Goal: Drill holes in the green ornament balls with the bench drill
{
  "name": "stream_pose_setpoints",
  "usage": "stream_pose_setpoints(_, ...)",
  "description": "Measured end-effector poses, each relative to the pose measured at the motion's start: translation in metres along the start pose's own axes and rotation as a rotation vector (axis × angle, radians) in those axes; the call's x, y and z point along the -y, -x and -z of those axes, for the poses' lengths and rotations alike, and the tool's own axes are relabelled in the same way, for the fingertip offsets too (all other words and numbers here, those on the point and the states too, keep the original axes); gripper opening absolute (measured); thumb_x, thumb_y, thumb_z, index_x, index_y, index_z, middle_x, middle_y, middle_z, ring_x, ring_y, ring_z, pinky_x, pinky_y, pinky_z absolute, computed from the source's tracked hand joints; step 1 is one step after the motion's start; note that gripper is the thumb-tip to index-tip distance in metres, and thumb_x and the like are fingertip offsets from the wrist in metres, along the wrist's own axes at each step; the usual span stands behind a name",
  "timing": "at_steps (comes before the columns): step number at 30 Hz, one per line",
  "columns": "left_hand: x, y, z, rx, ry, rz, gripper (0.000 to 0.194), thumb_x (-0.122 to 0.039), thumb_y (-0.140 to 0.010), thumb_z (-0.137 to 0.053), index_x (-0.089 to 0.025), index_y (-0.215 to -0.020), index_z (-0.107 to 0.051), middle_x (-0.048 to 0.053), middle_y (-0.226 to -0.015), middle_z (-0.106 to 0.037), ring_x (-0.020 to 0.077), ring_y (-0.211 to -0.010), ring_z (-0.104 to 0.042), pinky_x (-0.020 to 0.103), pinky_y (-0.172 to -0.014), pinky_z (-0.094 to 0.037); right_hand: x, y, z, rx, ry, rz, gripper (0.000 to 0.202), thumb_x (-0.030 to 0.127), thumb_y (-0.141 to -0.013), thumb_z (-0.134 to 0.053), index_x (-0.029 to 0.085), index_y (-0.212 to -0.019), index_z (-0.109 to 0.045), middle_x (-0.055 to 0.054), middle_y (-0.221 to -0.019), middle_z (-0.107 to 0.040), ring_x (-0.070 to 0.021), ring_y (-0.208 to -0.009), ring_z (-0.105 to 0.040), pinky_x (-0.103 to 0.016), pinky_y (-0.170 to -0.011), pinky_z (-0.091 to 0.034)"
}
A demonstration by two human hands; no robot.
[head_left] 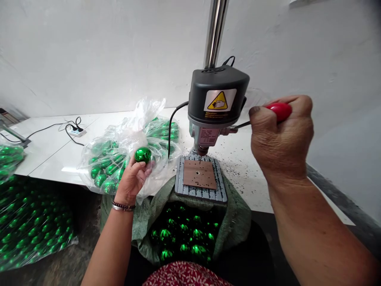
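Observation:
My left hand (pixel 135 176) grips a shiny green ball (pixel 143 154) between thumb and fingers, in front of a clear plastic bag of similar balls. Small dark marks show on the ball's face. My right hand (pixel 284 137) is wrapped round the red knob (pixel 279 112) of the feed lever on a bench drill press (pixel 218 95). Below the drill's chuck and thin bit (pixel 201 157), a brown board (pixel 199 174) with a small hole lies on the grey slotted base (pixel 180 178). The bit's tip is over the board; whether it touches cannot be made out.
An open green woven sack (pixel 235 216) hangs below the base, with many green balls (pixel 184 236) inside. Clear bags of balls (pixel 110 159) lie on the white table (pixel 59 147); another large bag (pixel 32 226) is at lower left. Dark shavings, a power strip (pixel 76 132) and cables lie on the tabletop.

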State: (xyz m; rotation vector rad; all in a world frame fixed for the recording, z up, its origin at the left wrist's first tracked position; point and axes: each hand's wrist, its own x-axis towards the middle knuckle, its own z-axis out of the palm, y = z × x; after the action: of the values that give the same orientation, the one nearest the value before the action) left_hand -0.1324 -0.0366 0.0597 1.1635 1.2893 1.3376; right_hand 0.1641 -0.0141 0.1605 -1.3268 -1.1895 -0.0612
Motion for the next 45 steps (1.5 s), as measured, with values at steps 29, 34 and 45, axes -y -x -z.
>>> stream_pose_setpoints(29,0.043,-0.022,-0.117,0.276,-0.639,-0.060,0.046,-0.035,-0.078,-0.069,-0.017,-0.120,-0.068,0.004,-0.100,-0.074,0.0227,-0.094,-0.067,0.036,-0.090,-0.052,0.008,0.001,0.007,0.079,-0.044,0.003,0.016,0.032,-0.090,-0.050,0.020,-0.086,-0.039,0.005,-0.079,-0.045,-0.0023,-0.070,-0.047,-0.020,-0.078,-0.050)
stream_pose_setpoints(34,0.048,-0.030,-0.118,0.297,-0.765,-0.199,0.056,-0.029,-0.074,-0.073,-0.015,-0.127,-0.064,0.012,-0.122,-0.070,0.0278,-0.114,-0.063,0.043,-0.103,-0.049,0.011,0.000,0.008,0.067,-0.057,0.002,0.016,0.031,-0.088,-0.051,0.019,-0.087,-0.040,0.005,-0.082,-0.049,-0.0020,-0.069,-0.045,-0.018,-0.076,-0.047)
stream_pose_setpoints(45,0.054,-0.026,-0.116,0.407,-0.782,-0.294,0.059,-0.035,-0.084,-0.067,-0.021,-0.140,-0.055,0.012,-0.144,-0.059,0.0293,-0.133,-0.053,0.048,-0.117,-0.037,0.008,-0.002,0.007,0.102,-0.141,0.024,0.022,0.029,-0.087,-0.056,0.020,-0.085,-0.036,0.006,-0.080,-0.047,-0.0016,-0.066,-0.041,-0.017,-0.071,-0.042)
